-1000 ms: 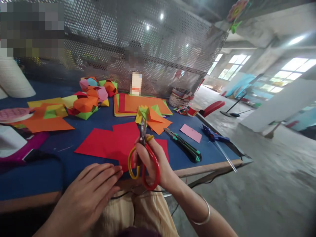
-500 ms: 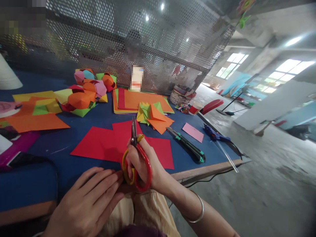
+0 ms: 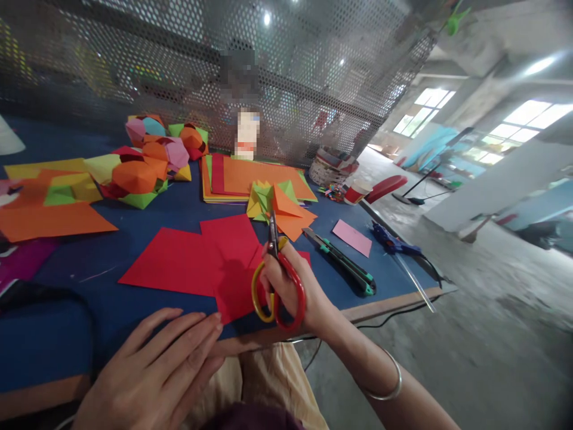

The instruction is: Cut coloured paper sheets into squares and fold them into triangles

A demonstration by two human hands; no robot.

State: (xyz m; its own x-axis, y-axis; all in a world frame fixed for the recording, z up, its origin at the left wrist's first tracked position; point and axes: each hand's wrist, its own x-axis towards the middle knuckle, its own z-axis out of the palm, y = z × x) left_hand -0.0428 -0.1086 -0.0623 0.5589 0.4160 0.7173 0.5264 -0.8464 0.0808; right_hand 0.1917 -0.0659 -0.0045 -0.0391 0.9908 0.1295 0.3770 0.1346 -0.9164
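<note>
My right hand (image 3: 293, 289) grips a pair of scissors (image 3: 273, 239) with one yellow and one red handle loop. The dark blades point away from me and look closed, above the red paper and below the orange folded piece. My left hand (image 3: 163, 364) lies flat at the table's front edge with fingers stretched out. Its fingertips touch the near corner of a red paper sheet (image 3: 230, 239). Another red sheet (image 3: 172, 263) lies to the left, partly overlapped. Some red paper on the right is hidden behind my right hand.
A box cutter (image 3: 344, 263), a pink paper (image 3: 352, 237) and a blue glue gun (image 3: 394, 242) lie at the right. Folded orange paper (image 3: 290, 218), a stack of coloured sheets (image 3: 264, 176) and folded paper shapes (image 3: 138, 173) lie farther back. A paper cup (image 3: 357, 192) stands near the basket (image 3: 331, 167).
My right hand has moved right with the scissors, uncovering more of the red paper in the middle. My left hand stays nearly in place. The view has shifted slightly.
</note>
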